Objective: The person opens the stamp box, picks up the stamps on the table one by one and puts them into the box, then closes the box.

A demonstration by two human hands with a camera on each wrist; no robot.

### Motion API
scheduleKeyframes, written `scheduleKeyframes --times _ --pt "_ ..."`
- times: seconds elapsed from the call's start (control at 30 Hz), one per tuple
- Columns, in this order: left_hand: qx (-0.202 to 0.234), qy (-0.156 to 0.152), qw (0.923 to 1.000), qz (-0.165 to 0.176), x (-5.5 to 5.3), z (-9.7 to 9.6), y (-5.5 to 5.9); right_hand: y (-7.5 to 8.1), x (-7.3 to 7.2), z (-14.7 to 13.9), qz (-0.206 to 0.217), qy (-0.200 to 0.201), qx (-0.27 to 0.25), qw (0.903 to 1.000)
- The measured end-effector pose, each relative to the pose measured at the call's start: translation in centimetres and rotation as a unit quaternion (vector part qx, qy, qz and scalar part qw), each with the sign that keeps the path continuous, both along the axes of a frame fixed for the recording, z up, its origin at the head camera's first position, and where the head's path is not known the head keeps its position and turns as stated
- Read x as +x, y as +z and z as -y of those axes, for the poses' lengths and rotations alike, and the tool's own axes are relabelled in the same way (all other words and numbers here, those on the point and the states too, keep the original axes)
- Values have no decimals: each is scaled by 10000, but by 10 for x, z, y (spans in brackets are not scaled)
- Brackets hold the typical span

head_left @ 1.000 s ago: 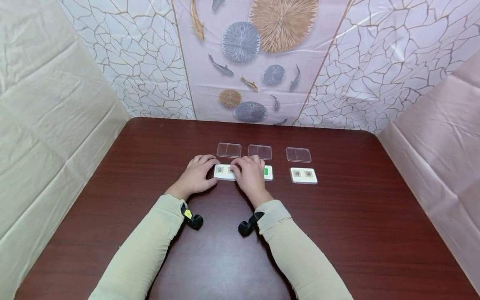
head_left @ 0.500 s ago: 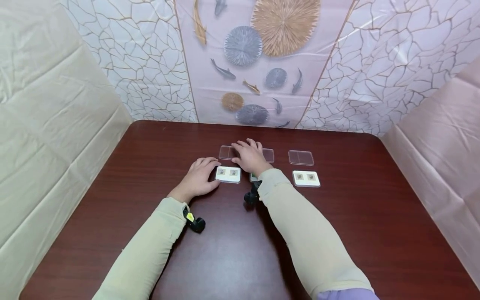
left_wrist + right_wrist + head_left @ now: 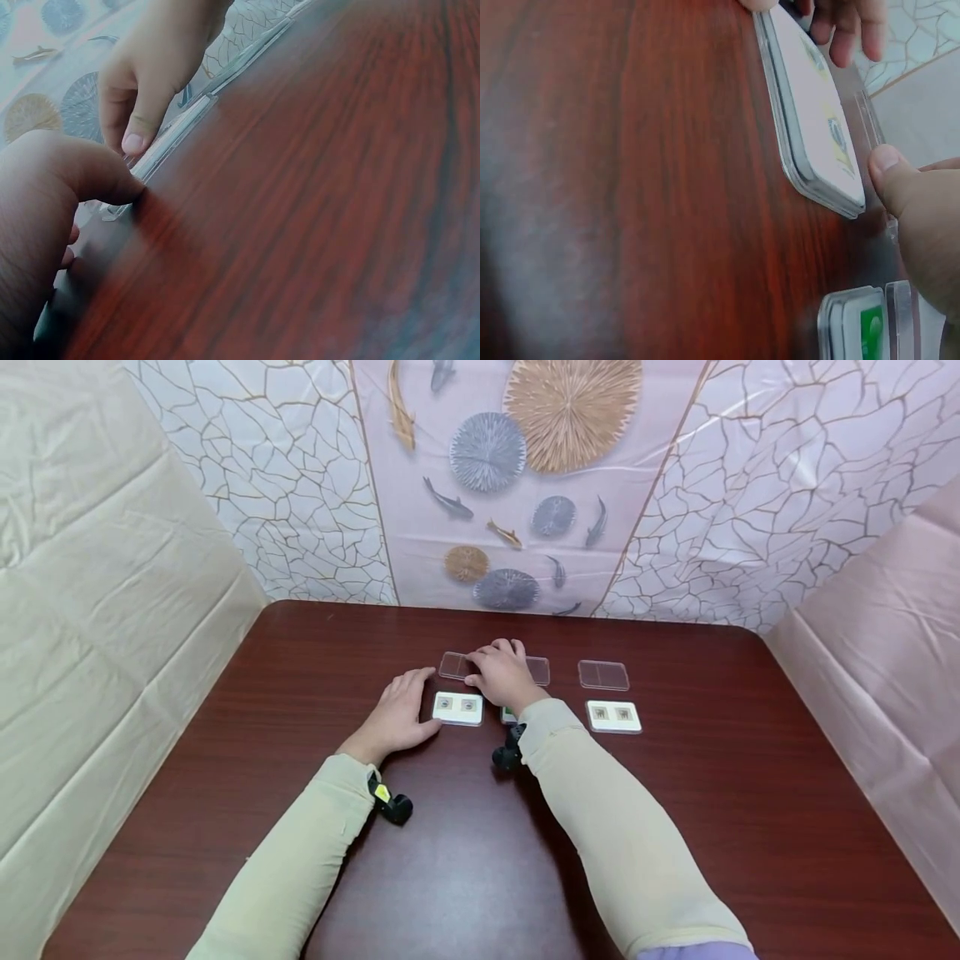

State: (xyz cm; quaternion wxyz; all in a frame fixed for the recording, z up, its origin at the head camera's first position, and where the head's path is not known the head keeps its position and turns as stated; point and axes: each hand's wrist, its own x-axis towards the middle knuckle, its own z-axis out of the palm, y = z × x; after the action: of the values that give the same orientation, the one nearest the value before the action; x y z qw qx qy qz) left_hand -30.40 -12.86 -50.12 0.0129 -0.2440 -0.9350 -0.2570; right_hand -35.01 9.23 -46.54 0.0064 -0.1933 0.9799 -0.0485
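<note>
A flat clear case with a white insert and two small square pictures (image 3: 457,709) lies on the table in front of me. My left hand (image 3: 393,714) rests at its left end, fingers extended past it; in the left wrist view the thumb (image 3: 112,180) is at the case's near corner. Behind the case, my right hand (image 3: 501,677) spans the right end of a clear plastic lid (image 3: 452,666). Its thumb (image 3: 889,169) is against the lid's near edge in the right wrist view, and the forefinger is at the far edge in the head view.
A second white case with a green mark (image 3: 871,330) is mostly under my right wrist. Behind it lies another clear lid (image 3: 538,671). Farther right are a third white case (image 3: 613,717) and its lid-like clear piece (image 3: 603,675). Patterned cloth hangs behind the table.
My right hand has moved from over the white cases back to the left clear lid. My left hand's fingers have straightened away from the case's far corner.
</note>
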Motion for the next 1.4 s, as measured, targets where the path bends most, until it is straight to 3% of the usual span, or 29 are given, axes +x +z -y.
scheduleKeyframes --times 0.3,0.6,0.87,1.2,1.4 --pt "-7 -16 10000 61 0 -1 1 1 22 -9 -55 584 -209 9981" --pt "-162 -65 9998 -33 -1 0 -1 -1 45 -9 -323 836 -356 9953" --pt "-24 -137 9998 -170 -1 0 -2 -8 52 -8 -503 896 -510 9934" --pt "-64 -109 9999 -5 -3 0 -2 -15 58 -10 -583 813 -731 9923" --pt "-34 -169 9998 -72 -2 0 -2 -19 59 -11 -725 880 -762 9906"
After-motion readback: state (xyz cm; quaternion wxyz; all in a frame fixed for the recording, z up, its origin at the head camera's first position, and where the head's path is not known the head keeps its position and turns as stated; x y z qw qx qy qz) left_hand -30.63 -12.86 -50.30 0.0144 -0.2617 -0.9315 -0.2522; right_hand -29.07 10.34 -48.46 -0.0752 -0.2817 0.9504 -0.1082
